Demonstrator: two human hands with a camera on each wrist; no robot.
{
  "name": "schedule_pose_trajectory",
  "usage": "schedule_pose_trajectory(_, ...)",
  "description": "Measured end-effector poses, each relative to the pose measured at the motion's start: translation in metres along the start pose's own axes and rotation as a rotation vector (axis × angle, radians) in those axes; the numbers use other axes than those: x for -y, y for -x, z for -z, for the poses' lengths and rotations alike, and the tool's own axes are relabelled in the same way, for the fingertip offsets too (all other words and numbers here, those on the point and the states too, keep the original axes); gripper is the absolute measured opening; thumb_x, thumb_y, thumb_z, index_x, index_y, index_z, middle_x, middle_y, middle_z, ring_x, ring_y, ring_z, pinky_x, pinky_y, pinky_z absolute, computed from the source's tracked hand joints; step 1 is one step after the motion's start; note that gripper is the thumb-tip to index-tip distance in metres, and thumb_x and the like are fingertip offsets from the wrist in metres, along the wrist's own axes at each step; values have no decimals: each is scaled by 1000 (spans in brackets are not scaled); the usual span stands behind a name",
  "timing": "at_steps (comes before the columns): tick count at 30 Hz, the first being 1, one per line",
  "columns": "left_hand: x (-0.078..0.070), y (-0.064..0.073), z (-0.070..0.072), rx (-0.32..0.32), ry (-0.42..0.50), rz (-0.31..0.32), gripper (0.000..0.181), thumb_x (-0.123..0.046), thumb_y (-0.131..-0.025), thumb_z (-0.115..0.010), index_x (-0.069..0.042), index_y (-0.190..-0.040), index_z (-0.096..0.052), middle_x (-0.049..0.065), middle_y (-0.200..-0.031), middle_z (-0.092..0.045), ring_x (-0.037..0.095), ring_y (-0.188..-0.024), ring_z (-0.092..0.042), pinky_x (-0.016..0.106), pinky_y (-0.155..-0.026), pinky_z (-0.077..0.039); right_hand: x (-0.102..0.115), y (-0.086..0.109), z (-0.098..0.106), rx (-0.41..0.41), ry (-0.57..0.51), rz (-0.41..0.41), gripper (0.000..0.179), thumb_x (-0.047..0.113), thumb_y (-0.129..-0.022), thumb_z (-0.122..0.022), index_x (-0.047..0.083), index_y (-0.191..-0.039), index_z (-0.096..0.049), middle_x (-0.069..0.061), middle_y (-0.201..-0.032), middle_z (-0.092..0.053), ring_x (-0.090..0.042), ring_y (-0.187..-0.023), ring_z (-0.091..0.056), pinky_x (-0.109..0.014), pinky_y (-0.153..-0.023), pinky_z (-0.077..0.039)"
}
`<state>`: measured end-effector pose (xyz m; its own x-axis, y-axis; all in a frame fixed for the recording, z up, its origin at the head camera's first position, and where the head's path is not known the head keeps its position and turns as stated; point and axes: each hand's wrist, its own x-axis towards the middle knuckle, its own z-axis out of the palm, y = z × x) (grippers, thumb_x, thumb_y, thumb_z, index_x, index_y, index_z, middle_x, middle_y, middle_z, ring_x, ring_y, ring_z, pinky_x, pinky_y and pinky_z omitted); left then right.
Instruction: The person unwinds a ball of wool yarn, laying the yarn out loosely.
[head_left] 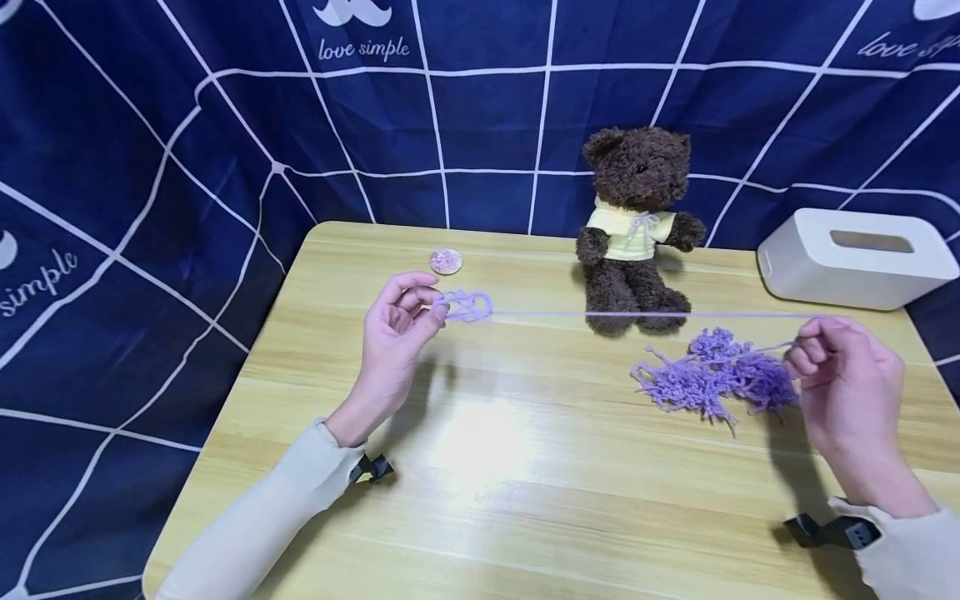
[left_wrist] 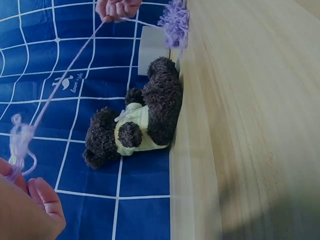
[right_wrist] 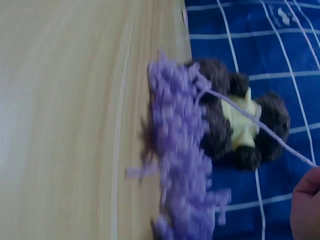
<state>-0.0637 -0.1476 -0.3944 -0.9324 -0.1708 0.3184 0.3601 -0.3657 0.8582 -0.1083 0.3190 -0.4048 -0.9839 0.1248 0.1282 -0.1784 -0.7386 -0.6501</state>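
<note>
My left hand pinches a small looped bundle of light purple yarn between thumb and fingers, raised over the left part of the table. From that bundle a taut purple strand runs across to my right hand, whose curled fingers grip it. A further length of the strand leads from the right hand down to a tangled purple yarn heap. In the right wrist view the fluffy yarn heap fills the middle, and only part of the right hand shows at the edge.
A brown teddy bear in a yellow shirt sits at the table's back, behind the strand. Right of it stands a white tissue box. A round pink-patterned disc lies beyond the left hand. Blue gridded cloth hangs behind the wooden table.
</note>
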Motion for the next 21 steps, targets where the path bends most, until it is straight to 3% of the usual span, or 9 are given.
schedule_pose_trajectory(7,-3,0,5,-36,10,-8,37,21,-94,-63,-4,-121,-68,6,-99,-71,16,-88,-65,22,-79,-58,27,-10,32,-102,-137,22,30,-13,-110,-36,-23,-86,-51,-13,-66,-33,-21,-56,-26,-27,-53,-12)
schedule_pose_trajectory(11,-5,0,7,-46,10,-12,36,21,-94,-63,-3,-120,-68,7,-99,-71,16,-87,-65,22,-78,-58,39,-16,49,-148,-282,30,18,-9,-105,-48,-17,-89,-47,-12,-69,-32,-21,-53,-27,-22,-58,-7)
schedule_pose_trajectory(17,-7,-2,8,-48,20,-16,37,21,-95,-63,-7,-119,-69,5,-99,-72,16,-87,-65,22,-77,-58,50,-26,66,-274,-469,204,12,-15,-95,-54,-18,-100,-44,-15,-71,-36,-23,-50,-32,-18,-55,-10)
schedule_pose_trajectory(21,-7,-2,9,-62,25,-24,37,21,-94,-62,-6,-118,-69,5,-100,-72,16,-89,-66,22,-78,-58,53,-31,71,-392,-467,265,20,-18,-88,-58,-15,-100,-42,-16,-75,-38,-23,-52,-34,-22,-44,-19)
